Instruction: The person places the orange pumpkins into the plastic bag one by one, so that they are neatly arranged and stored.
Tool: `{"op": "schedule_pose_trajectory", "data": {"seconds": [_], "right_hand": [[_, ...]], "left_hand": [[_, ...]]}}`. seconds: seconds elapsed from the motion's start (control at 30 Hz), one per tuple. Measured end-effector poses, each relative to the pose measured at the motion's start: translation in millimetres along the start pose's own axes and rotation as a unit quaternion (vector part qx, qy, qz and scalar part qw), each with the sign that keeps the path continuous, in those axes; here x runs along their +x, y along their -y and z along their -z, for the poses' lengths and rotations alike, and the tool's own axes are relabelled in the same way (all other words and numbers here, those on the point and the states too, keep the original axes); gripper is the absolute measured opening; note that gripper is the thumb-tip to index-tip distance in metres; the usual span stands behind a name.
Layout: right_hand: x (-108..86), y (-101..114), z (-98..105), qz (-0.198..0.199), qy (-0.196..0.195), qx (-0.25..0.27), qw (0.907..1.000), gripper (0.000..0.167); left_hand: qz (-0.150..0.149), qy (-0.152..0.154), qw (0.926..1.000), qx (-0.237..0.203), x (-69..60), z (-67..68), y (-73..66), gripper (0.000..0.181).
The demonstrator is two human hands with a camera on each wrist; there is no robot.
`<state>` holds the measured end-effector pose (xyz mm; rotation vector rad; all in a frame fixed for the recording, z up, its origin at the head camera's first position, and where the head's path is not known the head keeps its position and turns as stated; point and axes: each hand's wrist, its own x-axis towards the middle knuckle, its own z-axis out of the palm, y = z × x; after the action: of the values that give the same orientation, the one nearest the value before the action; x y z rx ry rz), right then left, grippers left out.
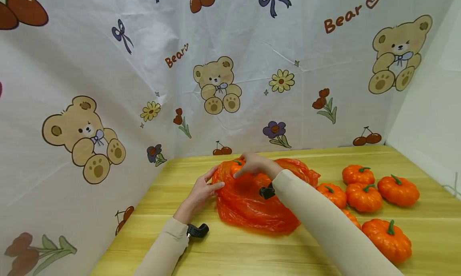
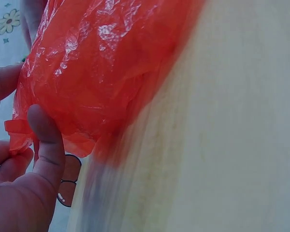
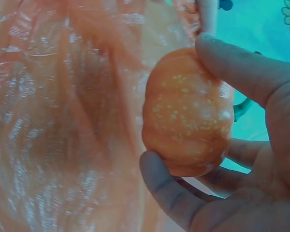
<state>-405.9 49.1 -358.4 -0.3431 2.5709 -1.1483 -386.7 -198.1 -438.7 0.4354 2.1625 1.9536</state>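
Note:
A thin red plastic bag point(image 1: 252, 214) lies spread on the wooden table, crinkled and translucent. At its left side my left hand point(image 1: 200, 191) pinches the bag's edge; in the left wrist view the thumb point(image 2: 46, 128) presses against the red film point(image 2: 96, 63). My right hand point(image 1: 255, 164) grips a small orange toy pumpkin point(image 3: 188, 111) with a green stem. Thumb and fingers stand on opposite sides of it. In the head view this pumpkin point(image 1: 235, 170) is at the bag's far left part, partly covered by the right hand. The bag's inside is mostly hidden.
Several more orange pumpkins point(image 1: 363, 197) stand on the table point(image 1: 230, 254) right of the bag, some partly behind the right sleeve point(image 1: 317, 212). A white cloth point(image 1: 252, 39) printed with bears hangs behind and at left. A white wall point(image 1: 432, 119) borders the right.

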Motion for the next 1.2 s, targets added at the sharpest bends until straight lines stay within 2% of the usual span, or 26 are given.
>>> {"op": "schedule_pose_trajectory", "data": {"seconds": [0.27,0.53,0.8,1.03,1.2], "right_hand": [[13.0,-11.7,-19.0,-0.010,-0.057,-0.021,0.9981,0.090],[19.8,-17.0,-37.9,-0.004,-0.101,-0.011,0.9948,0.092],[19.6,-17.9,-46.1,0.008,-0.118,-0.032,0.9925,0.086],[18.4,-20.2,-48.8,-0.014,-0.118,-0.017,0.9928,0.085],[16.8,-20.5,-46.8,-0.011,-0.116,-0.033,0.9927,0.085]], "left_hand": [[0.003,0.003,1.0000,0.001,-0.1,-0.1,0.7,0.081],[0.004,0.005,1.0000,-0.005,-0.4,-0.3,1.9,0.082],[0.005,0.003,1.0000,-0.007,0.6,-2.0,0.9,0.083],[0.008,-0.006,0.9999,-0.003,-0.4,-2.9,0.7,0.083],[0.013,-0.010,0.9999,-0.001,0.3,-3.2,0.6,0.081]]}}
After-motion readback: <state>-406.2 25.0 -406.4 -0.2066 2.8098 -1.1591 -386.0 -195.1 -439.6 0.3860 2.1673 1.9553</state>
